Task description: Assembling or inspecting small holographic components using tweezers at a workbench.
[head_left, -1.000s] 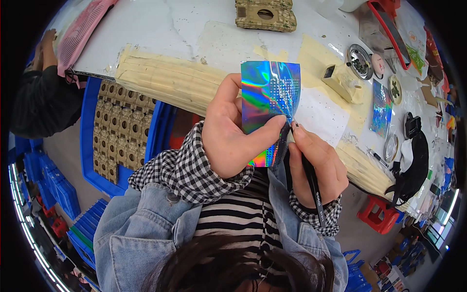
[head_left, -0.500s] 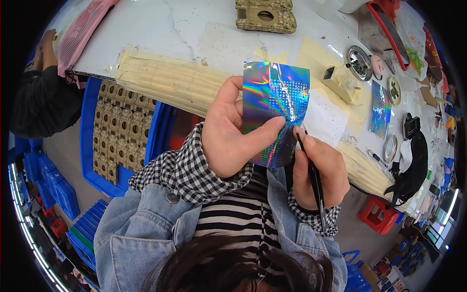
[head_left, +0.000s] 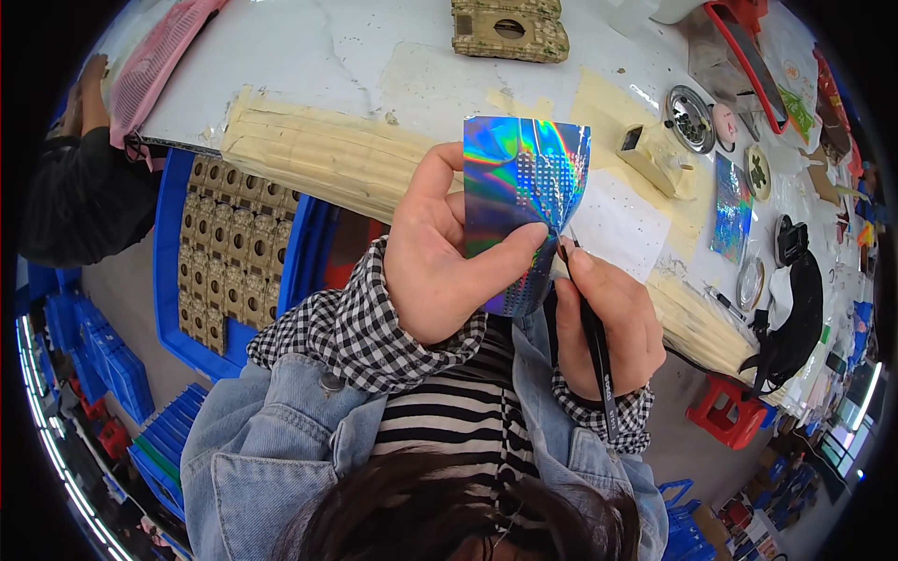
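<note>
My left hand (head_left: 444, 252) grips a shiny blue holographic sheet (head_left: 496, 173) by its left side, thumb pressed across its face. The sheet carries rows of tiny dots and creases toward its right edge. Closed around black tweezers (head_left: 599, 351), my right hand (head_left: 613, 323) holds their tips against that right edge, beside my left thumb. Whether anything sits between the tips is too small to tell. Behind the sheet, a white paper (head_left: 622, 224) with small dark specks lies on the table.
Camouflage-patterned casings (head_left: 510, 37) lie at the table's far side; more fill a blue crate (head_left: 168, 280) at left. A round metal dish (head_left: 690, 120), a tape-wrapped block (head_left: 659, 161) and another holographic sheet (head_left: 731, 210) are at right. Another person's sleeve (head_left: 89, 196) shows at far left.
Both the sheet and the tweezers have shifted slightly left. The sheet's right edge is bent more, and my right hand has turned a little with the tweezers.
</note>
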### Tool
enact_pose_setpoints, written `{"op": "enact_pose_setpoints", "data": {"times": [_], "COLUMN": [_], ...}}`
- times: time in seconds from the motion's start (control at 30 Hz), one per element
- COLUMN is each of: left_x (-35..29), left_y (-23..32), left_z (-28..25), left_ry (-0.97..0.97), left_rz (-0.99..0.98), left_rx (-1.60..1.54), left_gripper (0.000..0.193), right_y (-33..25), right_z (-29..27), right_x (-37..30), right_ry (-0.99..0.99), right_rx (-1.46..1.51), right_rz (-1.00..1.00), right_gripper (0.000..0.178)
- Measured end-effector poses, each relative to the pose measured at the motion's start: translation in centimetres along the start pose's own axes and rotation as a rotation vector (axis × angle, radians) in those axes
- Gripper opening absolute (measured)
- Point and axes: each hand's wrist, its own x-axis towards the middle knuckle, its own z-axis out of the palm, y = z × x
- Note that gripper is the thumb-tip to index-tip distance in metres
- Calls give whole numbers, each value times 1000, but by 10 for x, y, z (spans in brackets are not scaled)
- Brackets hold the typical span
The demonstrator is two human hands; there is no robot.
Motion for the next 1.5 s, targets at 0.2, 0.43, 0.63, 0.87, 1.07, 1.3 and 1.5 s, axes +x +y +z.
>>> {"op": "enact_pose_setpoints", "data": {"times": [0.2, 0.43, 0.63, 0.87, 1.07, 1.3, 1.5], "left_x": [0, -1, 0, 5, 9, 17, -11], "left_y": [-1, -1, 0, 5, 12, -11, -18], "left_z": [-1, 0, -3, -9, -13, -40, -14], "left_ry": [-11, -2, -27, -141, -392, -482, -395], "left_rz": [20, 28, -2, -183, -293, -299, -142], "left_rx": [13, 10, 30, -159, -57, -537, -94], "left_gripper": [50, 50, 51, 45, 49, 66, 43], "right_y": [0, 0, 0, 20, 19, 24, 4], "right_z": [0, 1, 1, -1, -17, -8, 9], "right_x": [0, 1, 1, -8, 20, 21, 16], "right_ry": [-3, -14, -8, 242, 12, 421, 464], "right_rx": [-2, 4, 19, 368, 973, 1009, 953], "right_rz": [2, 12, 16, 188, 675, 594, 510], "right_gripper": [36, 35, 38, 40, 25, 30, 31]}}
